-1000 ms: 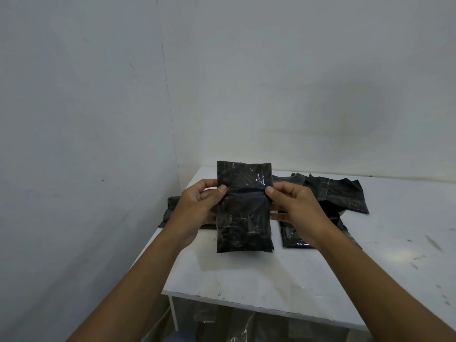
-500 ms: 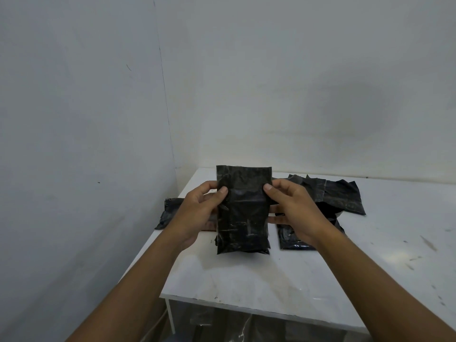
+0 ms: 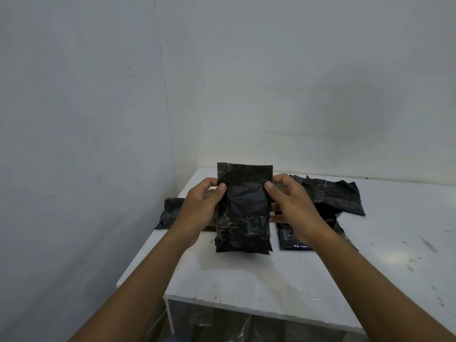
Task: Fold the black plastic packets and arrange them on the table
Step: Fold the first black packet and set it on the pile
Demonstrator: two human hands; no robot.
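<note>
Black packet (image 3: 243,208) held upright over the table (image 3: 246,280), long axis vertical: left hand (image 3: 199,211) pinches its left edge, right hand (image 3: 293,208) pinches its right edge, thumbs on the near face, neither hand nearer, loose packets (image 3: 333,196) lying flat farther right.
</note>
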